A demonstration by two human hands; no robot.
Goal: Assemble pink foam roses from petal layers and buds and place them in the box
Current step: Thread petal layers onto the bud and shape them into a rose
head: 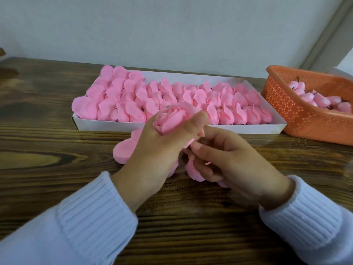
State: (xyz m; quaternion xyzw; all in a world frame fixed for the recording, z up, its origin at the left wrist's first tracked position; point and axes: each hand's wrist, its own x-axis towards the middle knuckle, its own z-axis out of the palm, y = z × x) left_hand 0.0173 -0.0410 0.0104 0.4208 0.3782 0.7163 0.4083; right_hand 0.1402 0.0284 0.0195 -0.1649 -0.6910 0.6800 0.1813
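Just in front of the filled box (210, 129), the left hand (152, 155) grips a pink rose (172, 117) in curled fingers above the desk (57, 134); the right hand (235, 157) pinches a petal layer (193, 172) beneath it.

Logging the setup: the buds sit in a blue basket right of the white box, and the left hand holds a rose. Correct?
The head view shows the basket is orange, not blue. The buds do sit in it, right of the white box, and the left hand holds a rose.
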